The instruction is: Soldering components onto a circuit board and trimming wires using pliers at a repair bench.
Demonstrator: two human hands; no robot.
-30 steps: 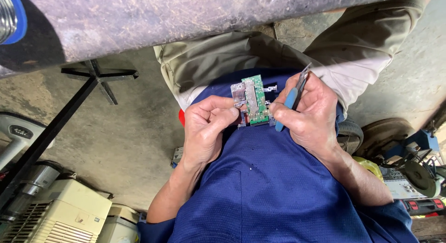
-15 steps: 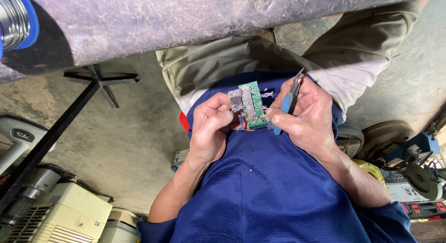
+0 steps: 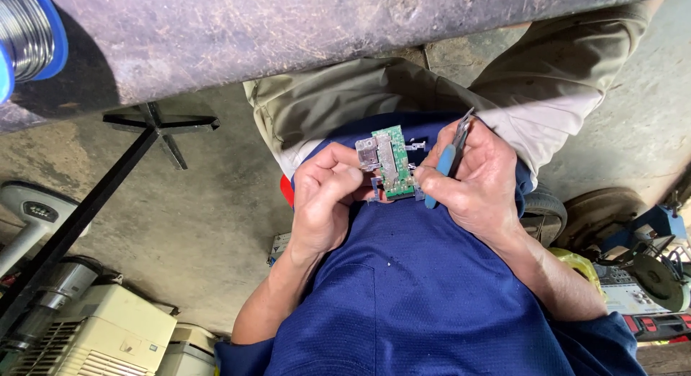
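Seated below a scarred workbench edge (image 3: pixel 288 30), I pinch a small green circuit board (image 3: pixel 392 160) in the fingertips of my left hand (image 3: pixel 324 203), tilting it up toward my eyes, seemingly to bring its metal tabs into view. My right hand (image 3: pixel 479 182) closes on blue-handled tweezers (image 3: pixel 450 156) while its fingertips steady the board's right edge. The board sits between both hands, over my blue shirt (image 3: pixel 417 297). A solder spool (image 3: pixel 29 38) rests on the bench at upper left.
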